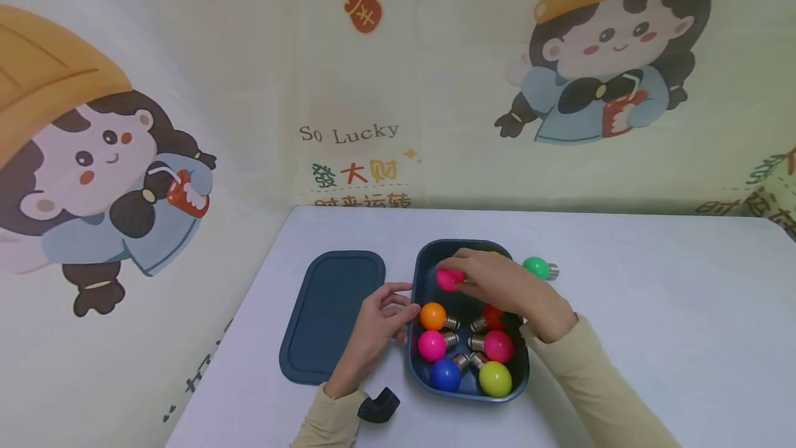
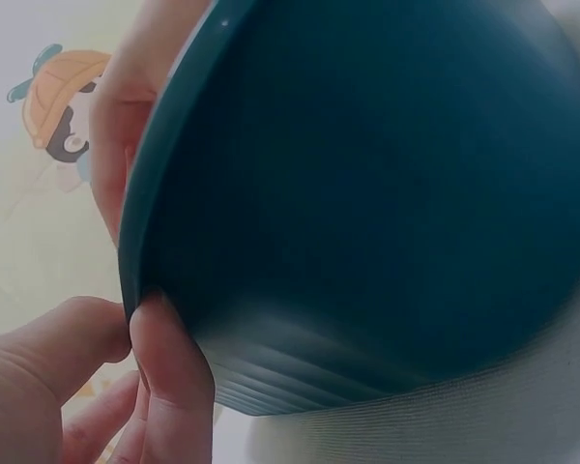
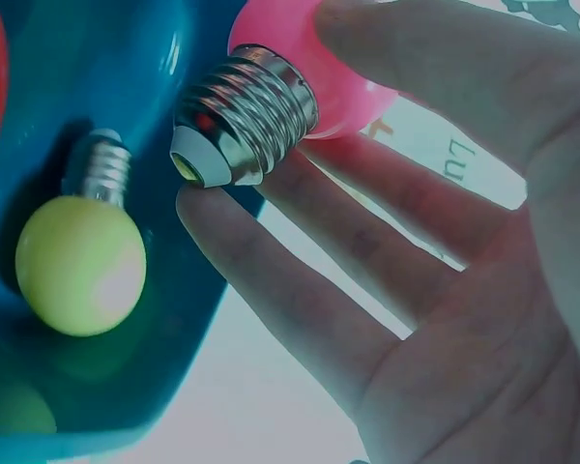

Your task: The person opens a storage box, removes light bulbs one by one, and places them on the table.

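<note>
Over the far part of a dark blue container [image 1: 461, 398], my right hand [image 1: 497, 285] holds a pink light bulb [image 1: 449, 279] between thumb and fingers. Its metal screw base [image 3: 242, 121] points back toward the palm in the right wrist view. My left hand [image 1: 381, 320] grips the container's left rim, thumb and fingers at the wall [image 2: 140, 242]. Inside lie an orange bulb [image 1: 432, 316], a pink bulb [image 1: 432, 345] and a blue bulb [image 1: 446, 375] on the left. A red bulb [image 1: 492, 316], partly hidden, another pink bulb [image 1: 499, 346] and a yellow bulb [image 1: 495, 379] lie on the right.
A green bulb [image 1: 536, 267] lies on the white table [image 1: 653, 310], right of the container. Left of the container is a flat dark blue lid [image 1: 329, 316]. A cloth printed with cartoon figures [image 1: 460, 88] hangs behind the table. A black device [image 1: 379, 406] sits at my left wrist.
</note>
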Action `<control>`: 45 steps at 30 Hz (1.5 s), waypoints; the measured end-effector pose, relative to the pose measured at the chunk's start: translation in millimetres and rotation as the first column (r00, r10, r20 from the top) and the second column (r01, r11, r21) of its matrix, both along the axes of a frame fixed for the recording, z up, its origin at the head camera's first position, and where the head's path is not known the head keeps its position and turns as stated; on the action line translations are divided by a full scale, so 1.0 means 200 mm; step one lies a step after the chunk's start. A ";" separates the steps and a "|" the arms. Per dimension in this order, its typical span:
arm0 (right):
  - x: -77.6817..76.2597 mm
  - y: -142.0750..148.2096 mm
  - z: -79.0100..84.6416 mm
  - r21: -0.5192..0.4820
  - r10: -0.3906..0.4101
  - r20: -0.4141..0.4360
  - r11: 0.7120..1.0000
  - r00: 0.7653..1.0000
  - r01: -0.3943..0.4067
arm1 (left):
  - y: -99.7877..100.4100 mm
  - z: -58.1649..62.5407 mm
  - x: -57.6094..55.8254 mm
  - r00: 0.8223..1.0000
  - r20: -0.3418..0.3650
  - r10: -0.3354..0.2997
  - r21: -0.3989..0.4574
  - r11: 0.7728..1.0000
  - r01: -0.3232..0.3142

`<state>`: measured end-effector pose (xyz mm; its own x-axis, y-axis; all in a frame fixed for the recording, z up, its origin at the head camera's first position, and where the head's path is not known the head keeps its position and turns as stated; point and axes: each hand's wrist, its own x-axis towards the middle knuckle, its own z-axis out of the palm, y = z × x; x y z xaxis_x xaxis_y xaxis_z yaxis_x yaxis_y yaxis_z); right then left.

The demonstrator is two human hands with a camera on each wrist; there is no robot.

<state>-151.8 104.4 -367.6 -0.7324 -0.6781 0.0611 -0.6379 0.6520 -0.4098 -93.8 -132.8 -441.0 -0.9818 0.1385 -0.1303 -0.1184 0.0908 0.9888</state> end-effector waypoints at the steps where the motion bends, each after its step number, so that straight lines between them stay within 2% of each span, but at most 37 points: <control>1: 0.00 0.01 0.00 -0.004 -0.005 -0.001 1.000 1.000 0.005 | 0.00 0.00 0.00 1.000 -0.003 -0.002 0.000 1.000 0.002; 13: 0.01 0.14 0.03 -0.044 -0.002 -0.006 0.999 1.000 0.001 | -0.01 -0.02 0.00 1.000 -0.013 -0.003 -0.025 1.000 0.003; 20: 0.03 0.21 0.05 -0.039 -0.047 0.020 0.998 0.999 0.048 | -0.01 -0.01 0.01 1.000 -0.019 -0.002 -0.007 1.000 0.002; 31: 0.06 0.35 0.05 -0.043 -0.100 -0.013 0.994 0.995 0.099 | 0.00 -0.01 0.01 1.000 -0.017 -0.005 -0.005 1.000 0.005; 38: 0.07 0.42 0.03 -0.081 -0.120 -0.050 0.990 0.991 0.116 | 0.00 -0.02 0.00 1.000 -0.018 -0.005 -0.002 1.000 0.005; 45: 0.06 0.47 0.03 -0.085 -0.141 -0.015 0.987 0.990 0.140 | 0.00 -0.02 0.00 1.000 -0.019 -0.001 -0.008 1.000 0.001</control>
<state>-138.9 197.7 -362.5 -0.8181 -0.5604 0.1291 -0.5512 0.6998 -0.4544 -93.8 -133.3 -444.4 -0.9839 0.1387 -0.1130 -0.0997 0.0990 0.9901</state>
